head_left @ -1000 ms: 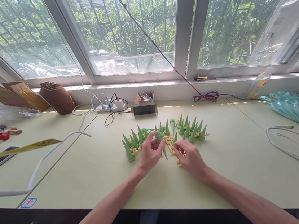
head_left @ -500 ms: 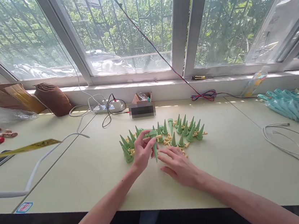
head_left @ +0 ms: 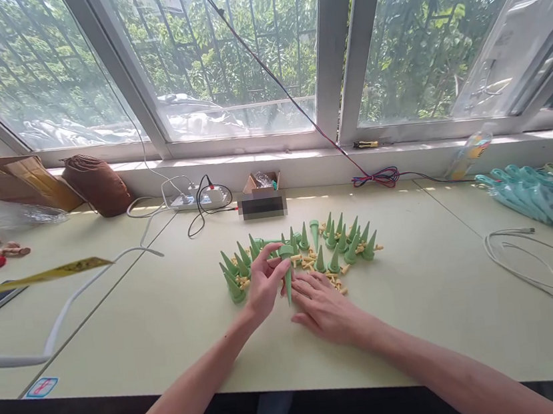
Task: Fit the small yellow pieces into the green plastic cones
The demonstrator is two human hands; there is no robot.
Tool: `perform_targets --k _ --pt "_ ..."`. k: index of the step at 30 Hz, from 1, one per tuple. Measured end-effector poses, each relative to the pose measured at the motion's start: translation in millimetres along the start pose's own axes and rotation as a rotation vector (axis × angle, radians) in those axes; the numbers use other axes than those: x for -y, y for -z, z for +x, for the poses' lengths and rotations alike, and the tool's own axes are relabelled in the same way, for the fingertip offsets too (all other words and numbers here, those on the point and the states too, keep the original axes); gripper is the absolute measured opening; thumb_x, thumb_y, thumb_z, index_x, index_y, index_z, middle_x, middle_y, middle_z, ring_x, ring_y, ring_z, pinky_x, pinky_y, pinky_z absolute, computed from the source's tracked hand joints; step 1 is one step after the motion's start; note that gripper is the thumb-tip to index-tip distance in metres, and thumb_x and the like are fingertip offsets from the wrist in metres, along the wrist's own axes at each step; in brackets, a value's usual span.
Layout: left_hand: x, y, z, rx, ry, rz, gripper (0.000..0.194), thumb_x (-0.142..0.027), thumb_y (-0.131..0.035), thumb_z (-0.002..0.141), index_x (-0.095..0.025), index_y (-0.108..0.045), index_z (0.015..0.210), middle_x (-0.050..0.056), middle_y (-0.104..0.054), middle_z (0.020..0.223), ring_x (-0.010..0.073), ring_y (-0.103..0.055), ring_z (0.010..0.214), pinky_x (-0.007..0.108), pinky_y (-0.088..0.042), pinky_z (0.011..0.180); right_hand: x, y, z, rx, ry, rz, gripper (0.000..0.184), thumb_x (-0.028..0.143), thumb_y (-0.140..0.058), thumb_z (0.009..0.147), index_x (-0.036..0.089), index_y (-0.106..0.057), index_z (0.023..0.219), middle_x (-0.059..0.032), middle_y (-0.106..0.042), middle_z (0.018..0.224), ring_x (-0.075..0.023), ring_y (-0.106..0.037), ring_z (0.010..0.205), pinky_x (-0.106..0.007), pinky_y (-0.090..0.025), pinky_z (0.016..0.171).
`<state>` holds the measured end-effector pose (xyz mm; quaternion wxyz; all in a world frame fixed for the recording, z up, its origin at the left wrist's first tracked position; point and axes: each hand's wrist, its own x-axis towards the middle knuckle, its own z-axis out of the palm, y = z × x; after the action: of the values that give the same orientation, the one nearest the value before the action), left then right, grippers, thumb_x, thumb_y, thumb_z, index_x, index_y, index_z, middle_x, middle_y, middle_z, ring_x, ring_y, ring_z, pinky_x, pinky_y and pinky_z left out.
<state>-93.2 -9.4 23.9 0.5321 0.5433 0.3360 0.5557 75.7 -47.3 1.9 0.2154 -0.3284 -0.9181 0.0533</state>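
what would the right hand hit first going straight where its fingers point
Likely the green plastic-looking cone-shaped spike held point-down in the left hand, just ahead of the right hand. Depth is unclear; the two may already touch, or the hand may pass behind.

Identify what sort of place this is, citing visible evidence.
Probably an indoor workroom: many green spikes stand grouped on a table beside windows, with a power strip towards the back.

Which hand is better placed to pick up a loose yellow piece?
Probably the right hand: it lies palm down right beside the yellow pieces, and nothing shows in its grasp, though its fingertips are hard to make out. The left hand holds a green spike, point down.
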Motion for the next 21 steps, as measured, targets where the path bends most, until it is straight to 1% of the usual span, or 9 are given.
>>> perform_targets --k 5,9,12,16,18,21 --pt "1.1 0.1 -0.3 0.011 0.012 0.051 0.028 -0.032 -0.064 0.087 -0.022 -0.053 0.111 -0.009 -0.048 0.053 0.0074 -0.047 0.039 0.015 -0.038 0.033 0.2 -1.1 -1.1 -0.027 -0.018 -0.004 0.032 0.035 -0.049 0.099 0.016 -0.053 0.125 -0.0147 -0.054 0.136 -0.0292 -0.045 0.126 -0.049 -0.036 0.108" --pt "-3.9 -3.9 -1.7 0.031 0.021 0.121 0.028 -0.034 -0.064 0.086 -0.022 -0.053 0.109 -0.01 -0.046 0.051 0.0075 -0.046 0.038 0.016 -0.039 0.033 1.5 0.5 -3.0 -0.054 -0.064 -0.027 0.029 0.034 -0.049 0.099 0.016 -0.054 0.12 -0.0157 -0.055 0.13 -0.0298 -0.048 0.121 -0.049 -0.04 0.103" --pt "-7.4 -7.3 -3.1 0.061 0.017 0.15 0.029 -0.035 -0.064 0.086 -0.021 -0.052 0.108 -0.009 -0.047 0.051 0.0077 -0.045 0.038 0.016 -0.039 0.034 1.8 1.2 -4.0 -0.068 -0.088 -0.035 0.024 0.03 -0.05 0.098 0.016 -0.055 0.117 -0.0154 -0.055 0.126 -0.0298 -0.049 0.115 -0.049 -0.042 0.099" --pt "-8.7 -9.0 -4.2 0.084 0.023 0.153 0.029 -0.036 -0.063 0.086 -0.02 -0.051 0.108 -0.008 -0.053 0.053 0.0072 -0.045 0.037 0.017 -0.039 0.034 -0.7 1.3 -4.6 -0.079 -0.092 -0.022 0.021 0.017 -0.044 0.098 0.018 -0.056 0.114 -0.0139 -0.057 0.117 -0.0275 -0.051 0.108 -0.046 -0.043 0.094" --pt "-8.5 -9.0 -4.2 0.087 0.024 0.153 0.03 -0.036 -0.064 0.086 -0.02 -0.051 0.107 -0.008 -0.054 0.053 0.0071 -0.045 0.036 0.017 -0.039 0.033 -2.8 1.5 -4.9 -0.074 -0.082 -0.016 0.026 0.008 -0.039 0.096 0.018 -0.056 0.112 -0.0123 -0.058 0.111 -0.0257 -0.051 0.105 -0.044 -0.043 0.093" --pt "-7.9 -8.7 -3.9 0.088 0.02 0.154 0.03 -0.036 -0.064 0.086 -0.02 -0.051 0.107 -0.007 -0.056 0.053 0.0073 -0.045 0.036 0.017 -0.039 0.033 -5.6 1.7 -5.2 -0.074 -0.067 -0.003 0.035 -0.004 -0.036 0.089 0.019 -0.057 0.105 -0.0092 -0.059 0.104 -0.0231 -0.051 0.1 -0.041 -0.041 0.094"
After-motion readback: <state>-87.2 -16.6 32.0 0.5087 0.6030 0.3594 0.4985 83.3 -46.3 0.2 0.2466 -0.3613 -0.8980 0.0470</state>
